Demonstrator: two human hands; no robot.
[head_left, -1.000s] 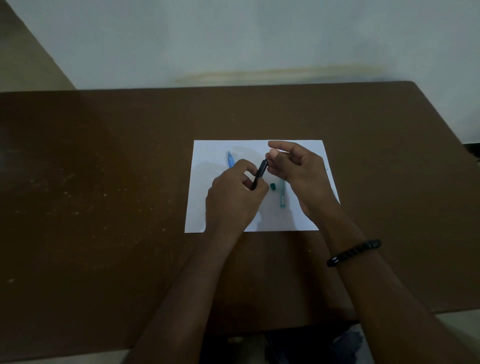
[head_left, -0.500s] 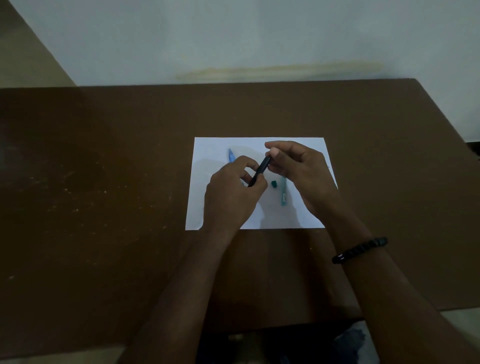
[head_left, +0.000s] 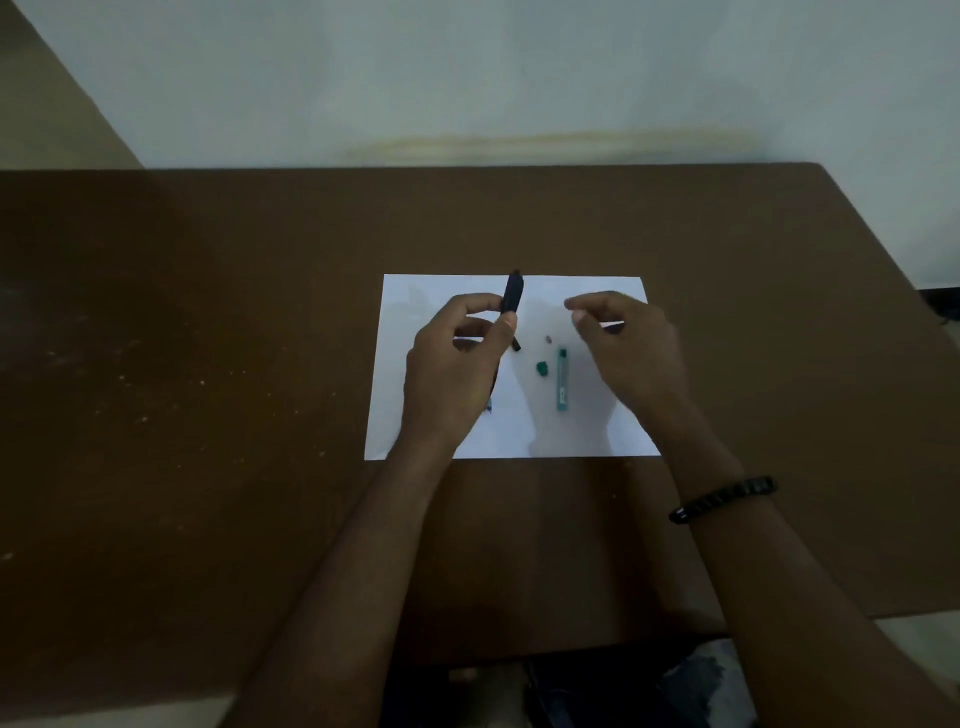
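Observation:
My left hand (head_left: 452, 374) holds a dark pen-like barrel (head_left: 513, 293) upright between thumb and fingers, over a white sheet of paper (head_left: 415, 296). My right hand (head_left: 631, 353) hovers apart from it to the right, fingers loosely curled, thumb and forefinger tips close, with nothing visible between them. On the paper between the hands lie a small grey piece (head_left: 548, 340), a teal cap (head_left: 542, 369) and a teal lead tube (head_left: 561, 379). A short black tip (head_left: 516, 345) shows below my left thumb. A blue pen is mostly hidden under my left hand.
The paper lies on a brown table (head_left: 208, 389) that ends at a pale wall at the back. The table's right edge slants past my right forearm, which wears a black bracelet (head_left: 722, 499). Light specks dot the table's left side.
My right hand has let go of the dark barrel's top and moved off to the right. My left hand has turned the barrel upright. A small grey piece now lies on the paper.

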